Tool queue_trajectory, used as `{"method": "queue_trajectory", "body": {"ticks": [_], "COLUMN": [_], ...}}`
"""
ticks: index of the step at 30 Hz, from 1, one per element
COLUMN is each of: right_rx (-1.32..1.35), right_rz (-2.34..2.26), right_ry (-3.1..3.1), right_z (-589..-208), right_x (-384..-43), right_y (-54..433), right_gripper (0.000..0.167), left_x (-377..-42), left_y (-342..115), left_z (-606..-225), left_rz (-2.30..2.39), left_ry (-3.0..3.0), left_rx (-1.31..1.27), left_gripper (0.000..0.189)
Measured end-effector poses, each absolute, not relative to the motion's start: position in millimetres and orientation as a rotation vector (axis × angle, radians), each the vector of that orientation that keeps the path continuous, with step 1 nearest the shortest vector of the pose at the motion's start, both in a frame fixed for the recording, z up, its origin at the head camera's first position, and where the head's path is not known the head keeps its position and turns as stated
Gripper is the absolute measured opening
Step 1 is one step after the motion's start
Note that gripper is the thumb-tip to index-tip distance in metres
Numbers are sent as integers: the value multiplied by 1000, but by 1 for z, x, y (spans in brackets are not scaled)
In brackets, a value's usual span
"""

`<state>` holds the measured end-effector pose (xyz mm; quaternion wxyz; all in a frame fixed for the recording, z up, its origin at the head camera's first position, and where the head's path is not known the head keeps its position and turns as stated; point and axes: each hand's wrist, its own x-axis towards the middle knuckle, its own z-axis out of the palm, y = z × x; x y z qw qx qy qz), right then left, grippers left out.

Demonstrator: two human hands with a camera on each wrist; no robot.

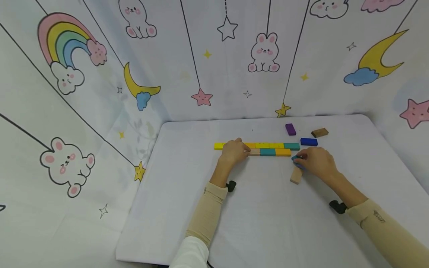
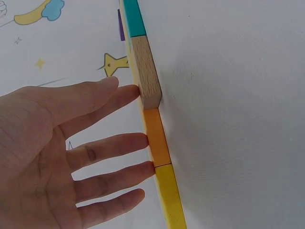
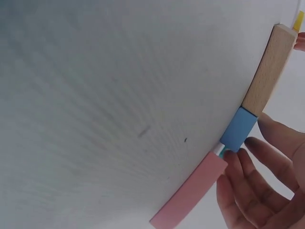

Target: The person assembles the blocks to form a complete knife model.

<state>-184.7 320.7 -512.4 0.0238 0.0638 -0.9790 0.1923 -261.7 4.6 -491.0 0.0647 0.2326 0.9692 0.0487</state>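
Note:
My left hand (image 1: 235,152) reaches over the left part of two lines of blocks. In the left wrist view its fairly straight fingers touch the wooden block (image 2: 147,71) and the orange block (image 2: 157,136); a yellow block (image 2: 170,195) follows. My right hand (image 1: 316,162) pinches a blue block (image 3: 239,129) just right of the front line. A plain wooden block (image 1: 296,175) lies below that hand. In the right wrist view the blue block sits between a wooden block (image 3: 269,71) and a pink block (image 3: 188,193), with a teal sliver beside it.
The back line includes yellow blocks (image 1: 269,145) and a teal end block (image 1: 291,146); the front line shows a teal block (image 1: 267,152) and an orange block (image 1: 283,152). Behind my right hand lie purple (image 1: 290,129), dark blue (image 1: 309,142) and brown (image 1: 320,132) blocks on the white table (image 1: 261,216).

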Motion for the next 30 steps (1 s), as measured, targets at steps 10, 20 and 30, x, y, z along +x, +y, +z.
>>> {"method": "queue_trajectory", "body": {"ticks": [10,20,30], "right_rx": [165,87,67], "right_rz": [636,715,777], "right_ry": [-3005,-2979,-3013], "right_z": [-511,-513,-513], "right_x": [-197,-199,-200], "right_y": [320,321,321], "right_gripper": [30,25,22], "left_x": [-262,-264,-264], "left_y": [4,6,5], "left_z": [-491,-496,-496], "left_rz": [135,140,138], "left_ry": [2926,2934,2939], "left_rx": [704,717,719], "left_gripper": [29,29,28]}}
